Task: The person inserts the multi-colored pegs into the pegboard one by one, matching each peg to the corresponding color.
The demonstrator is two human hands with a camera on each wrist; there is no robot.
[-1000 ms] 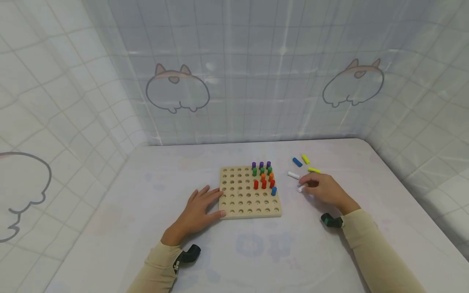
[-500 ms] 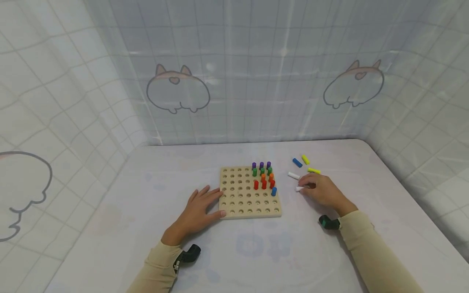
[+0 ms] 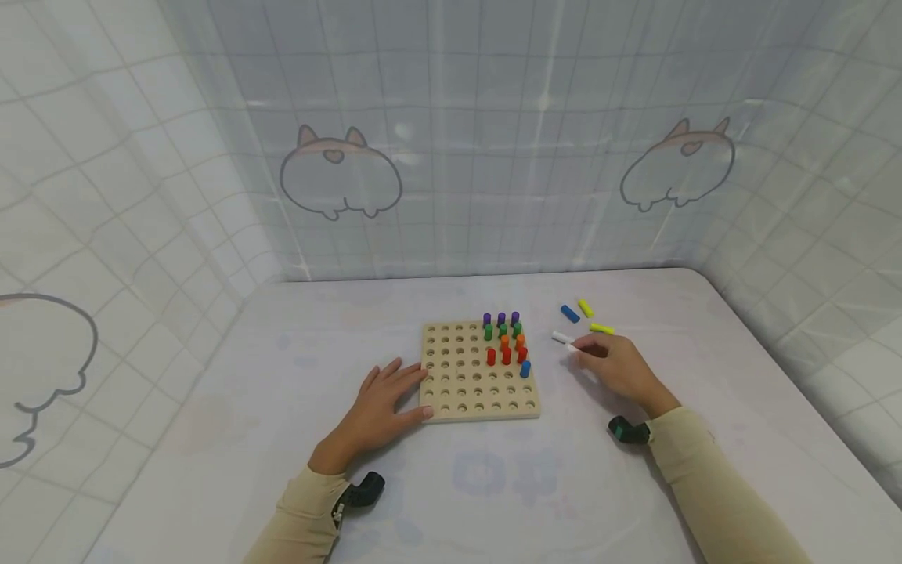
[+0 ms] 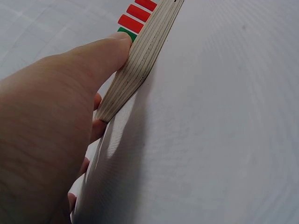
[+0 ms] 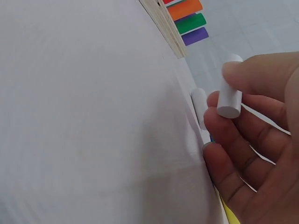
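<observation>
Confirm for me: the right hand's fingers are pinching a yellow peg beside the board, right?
Not yellow. The right hand pinches a white peg beside the board, as the right wrist view shows; the yellow pegs lie on the table.

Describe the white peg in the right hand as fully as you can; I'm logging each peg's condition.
The white peg is a short, smooth cylinder with flat round ends, plain matte white, its material not clear from the pictures; no marks or chips show. The right hand pinches it between thumb and fingertips, lifted off the table and roughly upright in the wrist view, one flat end facing the camera. It is held to the right of the wooden pegboard, not touching it. A second white peg lies on the table just beyond it.
</observation>
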